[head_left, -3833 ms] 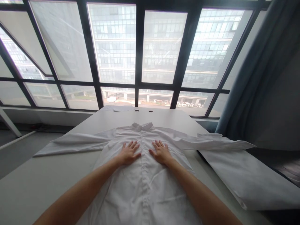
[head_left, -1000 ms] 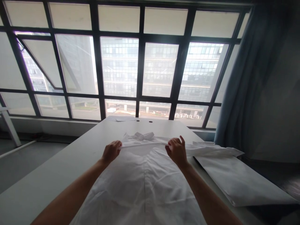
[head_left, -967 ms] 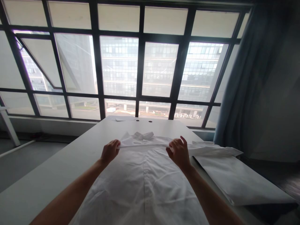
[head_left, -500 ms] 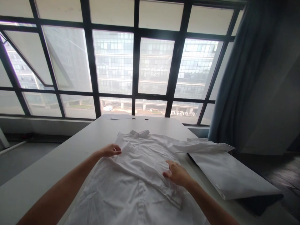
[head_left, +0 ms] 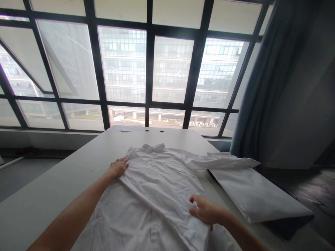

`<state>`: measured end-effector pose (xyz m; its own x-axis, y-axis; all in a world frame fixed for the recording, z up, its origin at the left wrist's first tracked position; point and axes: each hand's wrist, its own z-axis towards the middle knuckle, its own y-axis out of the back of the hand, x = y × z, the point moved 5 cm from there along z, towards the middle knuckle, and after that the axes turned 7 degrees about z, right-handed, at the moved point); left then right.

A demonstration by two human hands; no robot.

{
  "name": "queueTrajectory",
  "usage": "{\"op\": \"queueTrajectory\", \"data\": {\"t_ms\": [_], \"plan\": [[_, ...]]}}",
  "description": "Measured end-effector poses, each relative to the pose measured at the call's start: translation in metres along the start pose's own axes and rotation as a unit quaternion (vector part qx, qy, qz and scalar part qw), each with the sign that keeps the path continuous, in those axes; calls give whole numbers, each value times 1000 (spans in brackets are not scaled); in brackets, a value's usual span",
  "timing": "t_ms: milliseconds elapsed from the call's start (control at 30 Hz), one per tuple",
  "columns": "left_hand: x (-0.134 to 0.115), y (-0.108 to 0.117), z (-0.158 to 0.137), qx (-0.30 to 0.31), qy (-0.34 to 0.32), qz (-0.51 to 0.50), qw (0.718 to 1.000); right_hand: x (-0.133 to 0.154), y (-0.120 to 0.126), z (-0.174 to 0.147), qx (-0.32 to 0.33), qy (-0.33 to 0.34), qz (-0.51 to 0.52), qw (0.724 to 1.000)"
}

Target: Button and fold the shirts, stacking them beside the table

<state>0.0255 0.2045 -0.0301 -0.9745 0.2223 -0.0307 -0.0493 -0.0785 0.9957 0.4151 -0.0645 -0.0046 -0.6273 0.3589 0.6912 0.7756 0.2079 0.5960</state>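
A white button-up shirt (head_left: pixel 154 177) lies front up on the white table, collar toward the window. One sleeve (head_left: pixel 167 209) crosses diagonally over its front. My left hand (head_left: pixel 119 168) rests on the shirt near the shoulder on the left, fingers stretched and lying flat on the cloth. Lower on the right, my right hand (head_left: pixel 206 209) has its fingers curled and is closed on the lower part of the folded-over sleeve; its lower fingers are partly hidden. The other sleeve (head_left: pixel 222 162) reaches out to the right.
The white table (head_left: pixel 78 174) extends toward the large window. To the right lies a folded white cloth (head_left: pixel 261 195) over something dark, under the outstretched sleeve's end. White papers (head_left: pixel 125 128) lie at the far edge. A blue-grey curtain (head_left: pixel 258 104) hangs at the right.
My left hand has flattened onto the shoulder area. My right hand has moved down and slightly right, closing on the sleeve, which now lies straighter and lower across the shirt.
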Motion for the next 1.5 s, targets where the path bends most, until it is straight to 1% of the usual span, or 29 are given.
{"op": "queueTrajectory", "data": {"t_ms": [133,167,233,333,400,467,567,667,733,800,833,867,933,967,1033,1100,1167,1233,1300,1367,1400,1467,1500], "plan": [[2,-4,3,34,10,21,999,-1,-9,-4,41,-38,-64,996],[2,-4,5,40,8,28,999,2,-9,-6,43,-34,-92,994],[2,-4,13,44,3,39,998,14,-7,-9,29,9,-148,989],[-3,-3,32,42,-13,45,998,34,-6,-13,-28,88,-189,978],[-9,-4,48,44,-28,45,998,41,-10,-13,-75,105,-182,975],[-13,-5,63,48,-39,44,997,44,-17,-11,-108,118,-178,971],[-16,-9,79,60,-45,44,996,42,-30,-8,-107,138,-181,968],[-15,-13,88,72,-45,45,995,38,-35,-4,-101,141,-196,965],[-15,-15,91,72,-46,44,995,39,-36,-2,-122,157,-224,954],[-14,-17,91,67,-46,42,996,44,-39,-1,-141,204,-244,938],[-14,-18,91,64,-45,42,996,47,-42,-1,-135,239,-246,930],[-14,-19,91,62,-45,42,996,50,-47,-1,-114,279,-244,922],[-14,-20,89,60,-44,44,996,52,-59,-1,-36,347,-236,907],[-13,-19,87,59,-44,45,996,51,-64,-2,5,368,-233,900],[-12,-17,86,59,-42,48,996,47,-70,-2,63,382,-228,894],[-13,-13,85,60,-40,54,996,44,-69,-3,78,381,-223,894],[-17,-6,83,60,-37,62,996,42,-67,-5,74,382,-222,894],[-28,1,76,54,-38,72,995,42,-65,-6,67,384,-227,893],[-50,5,56,40,-65,76,994,44,-64,-6,46,386,-234,891],[-82,3,19,22,-135,61,989,48,-64,-5,7,395,-237,888],[-101,2,-6,8,-186,36,982,51,-64,-5,-16,403,-235,884],[-134,-3,-58,-9,-285,-12,959,58,-66,-5,-47,422,-229,876],[-146,-5,-81,-13,-323,-30,946,61,-68,-6,-46,430,-226,873]]}}
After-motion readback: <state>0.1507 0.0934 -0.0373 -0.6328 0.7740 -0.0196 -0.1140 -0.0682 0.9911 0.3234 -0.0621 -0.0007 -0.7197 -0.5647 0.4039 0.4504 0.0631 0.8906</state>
